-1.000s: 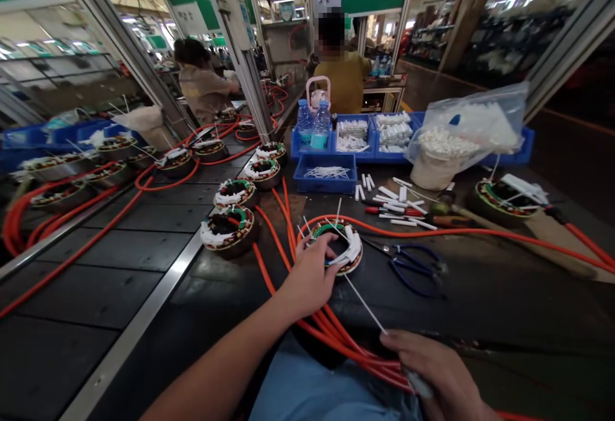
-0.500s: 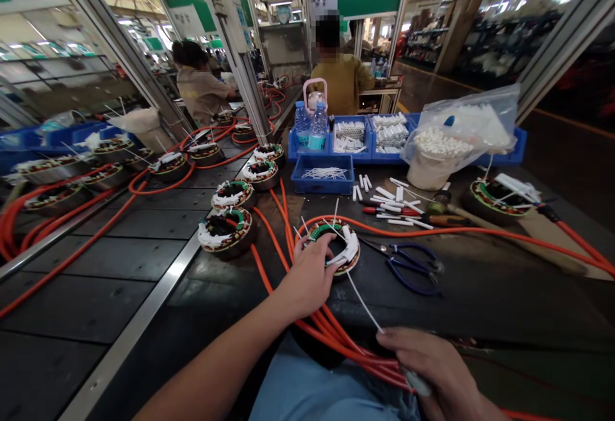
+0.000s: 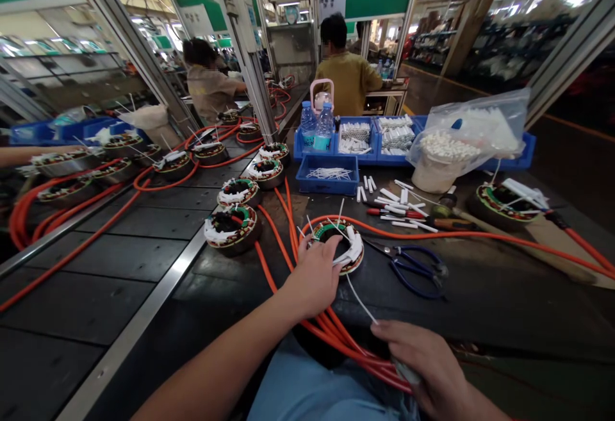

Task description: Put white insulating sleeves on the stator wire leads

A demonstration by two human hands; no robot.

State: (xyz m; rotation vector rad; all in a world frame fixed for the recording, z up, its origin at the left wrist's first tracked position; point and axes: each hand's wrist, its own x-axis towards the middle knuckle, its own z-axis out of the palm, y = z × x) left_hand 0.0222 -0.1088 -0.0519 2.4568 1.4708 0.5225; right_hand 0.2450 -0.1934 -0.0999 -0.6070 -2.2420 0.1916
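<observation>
A round motor stator (image 3: 343, 241) with copper windings, a green ring and white ties lies on the dark bench in front of me. My left hand (image 3: 314, 273) rests on its near left edge, fingers curled over the rim. A thin white tie strand (image 3: 359, 298) runs from the stator down to my right hand (image 3: 423, 363). That hand is closed around the strand and a grey tool near the bottom edge. Orange cables (image 3: 336, 334) pass under both hands.
Blue-handled scissors (image 3: 416, 270) lie right of the stator. Several more stators (image 3: 233, 227) line the conveyor to the left. Blue bins (image 3: 327, 174), water bottles (image 3: 317, 127) and a plastic bag (image 3: 461, 136) of white parts stand behind. Two people work farther back.
My right hand has shifted slightly up and left along the strand. The left hand stays on the stator. The view has tilted a little.
</observation>
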